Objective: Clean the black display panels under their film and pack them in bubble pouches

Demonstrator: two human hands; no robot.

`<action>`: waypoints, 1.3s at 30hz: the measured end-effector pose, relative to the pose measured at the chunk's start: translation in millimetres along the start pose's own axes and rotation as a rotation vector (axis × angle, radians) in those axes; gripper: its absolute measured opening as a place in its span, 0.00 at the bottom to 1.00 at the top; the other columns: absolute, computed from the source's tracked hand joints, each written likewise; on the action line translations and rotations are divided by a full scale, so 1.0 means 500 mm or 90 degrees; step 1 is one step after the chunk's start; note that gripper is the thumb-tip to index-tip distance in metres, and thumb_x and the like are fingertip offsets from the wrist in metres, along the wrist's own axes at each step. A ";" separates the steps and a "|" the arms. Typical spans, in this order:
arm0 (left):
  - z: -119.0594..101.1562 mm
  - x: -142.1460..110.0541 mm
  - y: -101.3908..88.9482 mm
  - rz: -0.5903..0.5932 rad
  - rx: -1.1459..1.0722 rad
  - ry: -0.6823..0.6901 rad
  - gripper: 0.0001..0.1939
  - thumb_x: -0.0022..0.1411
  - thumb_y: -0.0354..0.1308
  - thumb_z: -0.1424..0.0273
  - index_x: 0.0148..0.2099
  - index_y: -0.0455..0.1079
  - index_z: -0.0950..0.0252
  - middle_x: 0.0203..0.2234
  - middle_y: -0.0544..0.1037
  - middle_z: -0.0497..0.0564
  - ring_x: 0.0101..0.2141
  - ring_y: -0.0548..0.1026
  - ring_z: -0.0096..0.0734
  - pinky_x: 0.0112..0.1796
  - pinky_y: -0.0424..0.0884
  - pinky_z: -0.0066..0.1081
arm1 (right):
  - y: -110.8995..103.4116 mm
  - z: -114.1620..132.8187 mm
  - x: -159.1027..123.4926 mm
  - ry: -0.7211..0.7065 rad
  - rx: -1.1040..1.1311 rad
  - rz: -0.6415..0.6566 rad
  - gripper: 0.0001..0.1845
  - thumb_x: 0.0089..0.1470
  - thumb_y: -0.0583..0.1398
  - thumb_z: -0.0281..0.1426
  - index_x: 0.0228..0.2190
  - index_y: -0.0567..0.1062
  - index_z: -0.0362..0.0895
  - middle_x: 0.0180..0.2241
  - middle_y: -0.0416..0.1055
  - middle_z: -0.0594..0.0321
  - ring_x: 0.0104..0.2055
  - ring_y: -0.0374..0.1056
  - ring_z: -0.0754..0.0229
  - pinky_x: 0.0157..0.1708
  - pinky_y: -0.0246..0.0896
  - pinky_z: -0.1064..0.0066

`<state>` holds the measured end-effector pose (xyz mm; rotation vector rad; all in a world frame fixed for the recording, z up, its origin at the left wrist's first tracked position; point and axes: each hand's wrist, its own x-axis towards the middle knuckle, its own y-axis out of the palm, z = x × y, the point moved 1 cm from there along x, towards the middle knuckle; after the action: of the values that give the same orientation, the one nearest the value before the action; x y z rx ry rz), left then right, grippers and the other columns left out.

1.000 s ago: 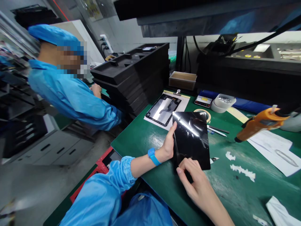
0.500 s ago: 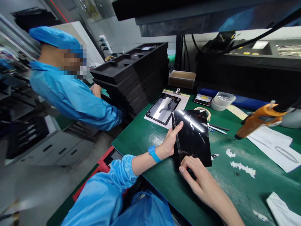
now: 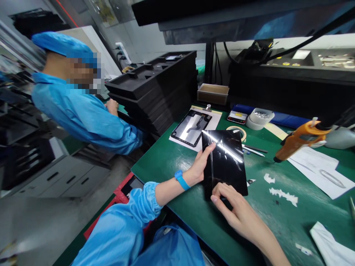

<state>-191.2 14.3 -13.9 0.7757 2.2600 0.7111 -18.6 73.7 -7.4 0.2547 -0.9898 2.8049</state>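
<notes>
A glossy black tablet screen (image 3: 229,162) is held tilted above the green worktop, with a bright lamp reflection across its upper half. My left hand (image 3: 201,164) grips its left edge, thumb on the glass and the other fingers hidden behind. At the lower left corner, the curled fingers and thumb of my right hand (image 3: 226,201) close on the edge; exactly what they pinch there is hard to make out. A lengthwise line runs on the glass near the left side. Behind it, an open tablet housing (image 3: 191,127) with a dark ribbon cable lies on a clipboard (image 3: 217,117).
An orange electric screwdriver (image 3: 298,138) hangs tip down at right. Near it are a tape roll (image 3: 243,133), a white screw cup (image 3: 259,118), pens (image 3: 253,150) and paper (image 3: 318,171). Stacked black trays (image 3: 158,96) stand at back left, beside a co-worker (image 3: 72,99) in blue.
The view has shifted slightly, moving the bench items a little left. The screen looks tilted a bit differently, its reflection lower and wider. Both hands keep nearly the same hold.
</notes>
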 end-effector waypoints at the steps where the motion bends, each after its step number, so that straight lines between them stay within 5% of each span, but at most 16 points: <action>1: -0.001 -0.004 0.001 0.002 0.006 -0.001 0.32 0.43 0.90 0.51 0.41 0.84 0.65 0.31 0.89 0.53 0.40 0.90 0.49 0.47 0.86 0.41 | 0.000 0.001 0.000 -0.010 -0.006 -0.005 0.24 0.86 0.51 0.43 0.35 0.69 0.50 0.34 0.77 0.64 0.35 0.73 0.57 0.42 0.72 0.63; 4: -0.004 -0.017 0.007 0.011 0.022 0.002 0.31 0.41 0.92 0.55 0.42 0.85 0.65 0.31 0.88 0.49 0.33 0.86 0.38 0.41 0.83 0.35 | -0.002 0.008 0.000 -0.044 -0.032 -0.031 0.20 0.84 0.54 0.39 0.35 0.70 0.49 0.33 0.77 0.64 0.35 0.74 0.57 0.37 0.72 0.65; 10: -0.016 -0.038 0.022 0.038 0.046 -0.003 0.30 0.36 0.92 0.59 0.40 0.85 0.64 0.32 0.88 0.47 0.33 0.83 0.34 0.40 0.80 0.33 | -0.028 0.031 -0.004 -0.127 -0.097 -0.145 0.16 0.83 0.58 0.35 0.37 0.72 0.49 0.32 0.77 0.64 0.32 0.76 0.60 0.31 0.71 0.68; 18: -0.009 -0.086 0.025 0.112 0.163 -0.133 0.29 0.39 0.89 0.61 0.43 0.87 0.64 0.35 0.90 0.54 0.37 0.86 0.46 0.44 0.80 0.40 | -0.115 0.016 -0.029 -0.131 -0.334 -0.463 0.06 0.77 0.65 0.25 0.46 0.76 0.49 0.37 0.79 0.62 0.37 0.75 0.55 0.40 0.67 0.60; 29: 0.032 -0.125 0.021 0.172 0.279 -0.276 0.32 0.36 0.89 0.61 0.45 0.87 0.63 0.37 0.87 0.51 0.42 0.82 0.43 0.49 0.73 0.38 | -0.132 -0.029 -0.041 -0.065 -0.390 -0.434 0.08 0.80 0.63 0.31 0.56 0.79 0.49 0.46 0.80 0.57 0.46 0.79 0.54 0.44 0.74 0.61; 39: 0.047 -0.127 0.014 0.160 0.286 -0.318 0.33 0.37 0.88 0.59 0.48 0.87 0.62 0.39 0.89 0.53 0.45 0.84 0.48 0.51 0.74 0.40 | -0.138 -0.037 -0.041 -0.088 -0.365 -0.436 0.03 0.79 0.64 0.31 0.46 0.79 0.49 0.43 0.78 0.59 0.42 0.79 0.55 0.42 0.75 0.63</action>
<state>-132.7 -17.4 0.0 1.3045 1.8889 0.0785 13.0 136.6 15.7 0.5780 -1.3615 1.8358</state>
